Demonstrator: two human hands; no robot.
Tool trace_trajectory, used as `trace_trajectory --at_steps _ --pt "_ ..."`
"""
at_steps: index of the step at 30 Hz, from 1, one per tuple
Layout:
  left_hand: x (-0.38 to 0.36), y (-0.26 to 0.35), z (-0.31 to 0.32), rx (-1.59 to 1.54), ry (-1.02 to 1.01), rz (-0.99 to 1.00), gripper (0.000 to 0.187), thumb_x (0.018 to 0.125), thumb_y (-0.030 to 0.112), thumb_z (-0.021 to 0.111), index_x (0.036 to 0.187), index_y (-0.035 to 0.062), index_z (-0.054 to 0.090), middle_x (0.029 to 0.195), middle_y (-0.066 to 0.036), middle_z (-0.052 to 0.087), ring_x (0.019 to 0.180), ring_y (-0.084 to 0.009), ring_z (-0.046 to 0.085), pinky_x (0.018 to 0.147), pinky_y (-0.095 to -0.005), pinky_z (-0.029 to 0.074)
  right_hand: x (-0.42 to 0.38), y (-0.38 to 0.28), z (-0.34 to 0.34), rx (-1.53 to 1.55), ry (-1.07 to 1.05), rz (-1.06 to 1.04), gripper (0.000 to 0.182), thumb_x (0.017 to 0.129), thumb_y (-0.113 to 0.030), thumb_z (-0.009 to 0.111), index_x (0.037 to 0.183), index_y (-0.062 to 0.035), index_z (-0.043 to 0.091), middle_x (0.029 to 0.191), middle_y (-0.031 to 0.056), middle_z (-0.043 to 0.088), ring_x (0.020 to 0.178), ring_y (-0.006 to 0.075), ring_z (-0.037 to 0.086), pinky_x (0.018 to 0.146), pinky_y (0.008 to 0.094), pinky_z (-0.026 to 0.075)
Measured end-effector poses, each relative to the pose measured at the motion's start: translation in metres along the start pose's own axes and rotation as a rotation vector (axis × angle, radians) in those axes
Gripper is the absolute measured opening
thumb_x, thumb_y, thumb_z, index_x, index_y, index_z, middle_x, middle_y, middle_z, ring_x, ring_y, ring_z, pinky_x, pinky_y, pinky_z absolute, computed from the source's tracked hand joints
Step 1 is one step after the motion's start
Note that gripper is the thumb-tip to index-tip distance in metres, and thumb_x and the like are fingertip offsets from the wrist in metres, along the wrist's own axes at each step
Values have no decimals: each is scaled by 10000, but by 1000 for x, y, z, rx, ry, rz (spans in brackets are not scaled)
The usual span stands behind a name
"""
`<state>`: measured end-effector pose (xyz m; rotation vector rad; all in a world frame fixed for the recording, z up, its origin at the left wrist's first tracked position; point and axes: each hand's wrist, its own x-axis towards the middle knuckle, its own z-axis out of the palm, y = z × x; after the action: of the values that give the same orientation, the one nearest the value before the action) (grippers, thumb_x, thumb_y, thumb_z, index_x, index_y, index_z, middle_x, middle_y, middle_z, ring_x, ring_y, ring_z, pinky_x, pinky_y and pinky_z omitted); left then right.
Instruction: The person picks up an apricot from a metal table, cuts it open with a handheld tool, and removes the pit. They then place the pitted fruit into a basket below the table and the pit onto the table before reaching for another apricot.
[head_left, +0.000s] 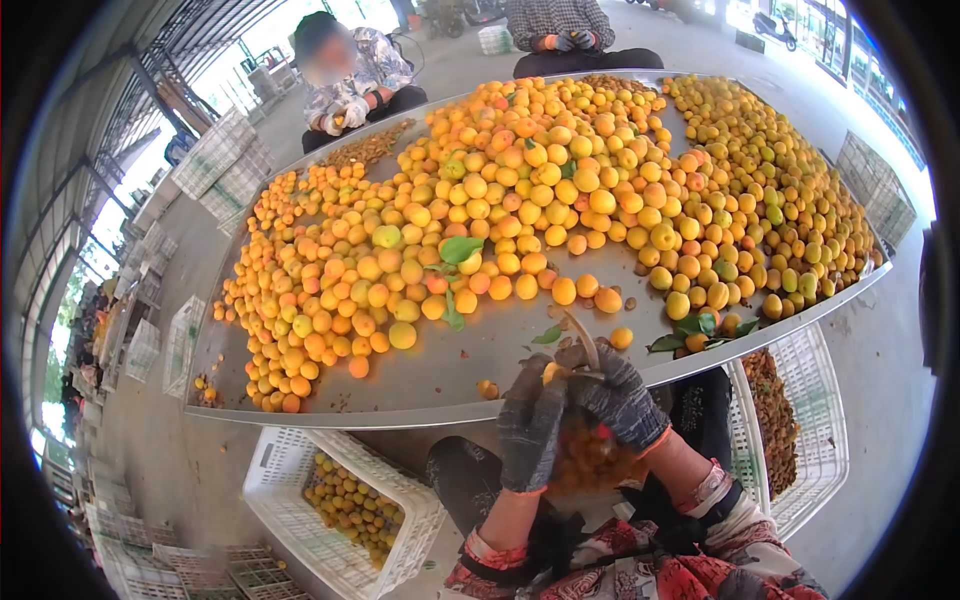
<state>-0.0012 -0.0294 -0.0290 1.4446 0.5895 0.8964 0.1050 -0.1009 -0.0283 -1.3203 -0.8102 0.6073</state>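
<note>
- At the near edge of the tabletop (440,395), head view: left hand (530,425), gloved, fingers curled shut around a small apricot (551,373).
- Right hand (622,400), gloved, fingers clamped on a curved knife (583,340); blade rises up and away, just right of the fruit.
- Both hands touching, equally near the fruit.
- Crate (340,510) of fruit below left; apricot heap (520,190) well beyond.

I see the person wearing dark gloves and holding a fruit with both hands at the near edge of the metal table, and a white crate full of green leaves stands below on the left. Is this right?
Not quite. The head view shows the white crate below on the left holding yellow-orange fruit, not green leaves. The rest holds: the left hand and the right hand wear dark gloves and hold a fruit at the near edge of the metal table.
</note>
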Motion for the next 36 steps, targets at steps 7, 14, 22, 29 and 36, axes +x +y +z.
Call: trace_trajectory --at_steps 7,14,22,29,36 --pt "2 -14 1 -120 -19 -41 390 850 143 576 1202 1 489 1096 -60 541 962 -117 500 791 -238 438 1 -25 6 337 43 434 280 776 -170 655 1015 -66 551 752 -1 587 583 79 548 481 193 436" --pt "21 -26 -1 -474 162 -219 350 895 326 462 1092 47 535 948 -54 585 687 -121 540 576 -245 463 1 -19 8 535 107 348 237 783 -160 650 981 -60 568 764 18 578 594 88 546 499 199 439" --pt "46 -36 2 -799 271 -371 303 890 309 472 1030 56 560 889 -60 588 645 -138 559 476 -246 476 45 -42 9 640 387 42 294 788 -182 614 1037 -59 519 659 3 508 525 99 482 439 227 399" --pt "51 -28 5 -352 295 -266 331 928 301 420 984 10 570 863 -55 570 699 -124 540 576 -247 494 77 -41 24 793 249 -187 284 804 -181 586 1041 -33 533 634 24 494 465 109 435 406 230 351" --pt "52 -40 6 -276 323 -227 278 926 230 439 1024 -7 549 828 -58 555 708 -147 544 593 -283 475 86 -33 33 754 234 -241 277 806 -167 577 1029 -7 540 654 31 517 460 103 436 409 223 351"
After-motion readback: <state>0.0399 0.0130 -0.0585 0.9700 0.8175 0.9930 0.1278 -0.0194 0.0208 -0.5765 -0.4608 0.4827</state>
